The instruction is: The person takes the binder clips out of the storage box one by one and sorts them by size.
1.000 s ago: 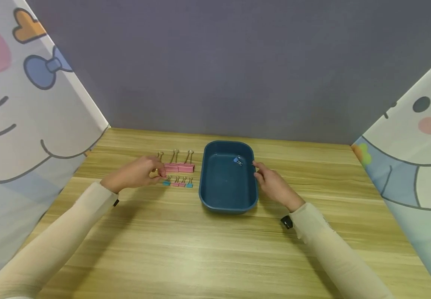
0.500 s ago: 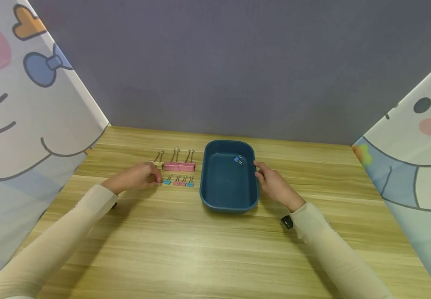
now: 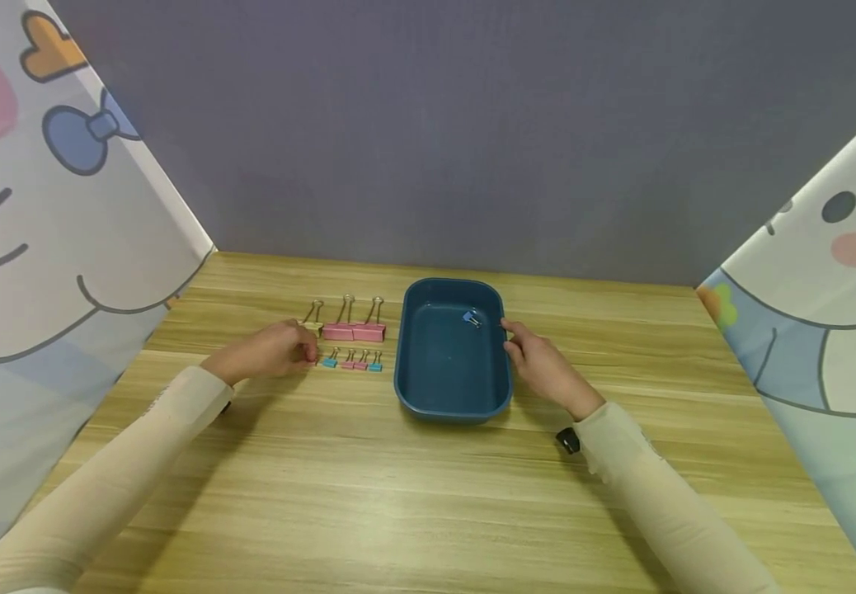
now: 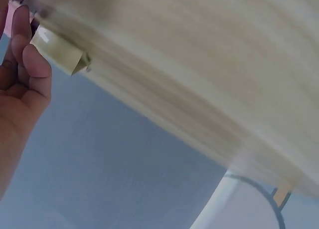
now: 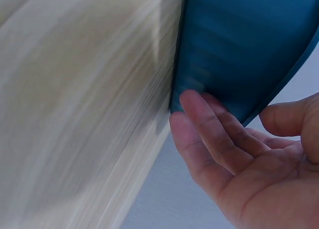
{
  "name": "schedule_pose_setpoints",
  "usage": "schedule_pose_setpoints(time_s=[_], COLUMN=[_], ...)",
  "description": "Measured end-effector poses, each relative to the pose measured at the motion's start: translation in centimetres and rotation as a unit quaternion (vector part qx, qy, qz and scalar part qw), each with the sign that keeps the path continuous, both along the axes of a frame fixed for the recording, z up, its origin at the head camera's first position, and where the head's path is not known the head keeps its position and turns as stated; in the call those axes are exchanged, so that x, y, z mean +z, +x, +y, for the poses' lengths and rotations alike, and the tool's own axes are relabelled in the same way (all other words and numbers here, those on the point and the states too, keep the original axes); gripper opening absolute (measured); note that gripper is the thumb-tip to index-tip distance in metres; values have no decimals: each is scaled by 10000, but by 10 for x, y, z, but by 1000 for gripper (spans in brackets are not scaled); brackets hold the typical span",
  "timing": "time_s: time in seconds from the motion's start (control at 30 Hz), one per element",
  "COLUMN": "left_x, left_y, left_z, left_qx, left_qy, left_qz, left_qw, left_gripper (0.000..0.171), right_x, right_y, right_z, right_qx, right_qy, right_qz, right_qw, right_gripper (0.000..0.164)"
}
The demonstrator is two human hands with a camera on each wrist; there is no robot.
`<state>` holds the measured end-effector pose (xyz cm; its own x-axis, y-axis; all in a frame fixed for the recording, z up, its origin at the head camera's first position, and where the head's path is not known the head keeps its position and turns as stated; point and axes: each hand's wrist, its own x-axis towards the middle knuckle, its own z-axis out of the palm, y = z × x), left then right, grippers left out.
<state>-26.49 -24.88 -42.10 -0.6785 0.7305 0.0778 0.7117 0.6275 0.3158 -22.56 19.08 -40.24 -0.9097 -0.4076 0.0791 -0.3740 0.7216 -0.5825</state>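
Note:
At the left end of a row of small binder clips, my left hand (image 3: 283, 351) pinches something small and pinkish, seemingly a small pink binder clip, mostly hidden by the fingers. A small blue clip (image 3: 331, 362) sits just right of the fingertips, followed by two small pink clips (image 3: 355, 364) and another blue clip (image 3: 375, 366). Behind them stand two large pink binder clips (image 3: 354, 332) and a yellow one (image 4: 60, 49), partly covered by the hand. My right hand (image 5: 249, 164) touches the outer wall of a dark blue bin (image 3: 453, 412), loosely bent fingers against it, thumb at the rim.
A single small blue binder clip (image 3: 472, 318) lies inside the bin near its back. The wooden table (image 3: 398, 495) meets a grey panel (image 3: 458, 148) at the back, with cartoon-printed cloth (image 3: 101, 239) at both sides.
My left hand has moved left and slightly down from the large pink clips, uncovering the yellow clip and the left small blue clip. The right hand stays at the bin.

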Motion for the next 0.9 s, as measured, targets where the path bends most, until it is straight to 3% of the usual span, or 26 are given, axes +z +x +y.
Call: schedule_pose_setpoints(time_s=[0.27, 0.63, 0.9], left_x=[18, 30, 40], left_y=[4, 5, 5], left_z=[8, 36, 62], left_qx=[358, -6, -218], left_qy=[88, 582, 858], left_qz=[21, 557, 997], left_qw=[9993, 9968, 9911], left_gripper=[15, 5, 11], right_x=[0, -1, 0], right_y=[0, 0, -1], right_z=[1, 1, 0], right_qx=[-9, -11, -4], right_qy=[24, 20, 32], right_qz=[3, -28, -37], right_qw=[10000, 10000, 10000], right_gripper=[42, 42, 43])
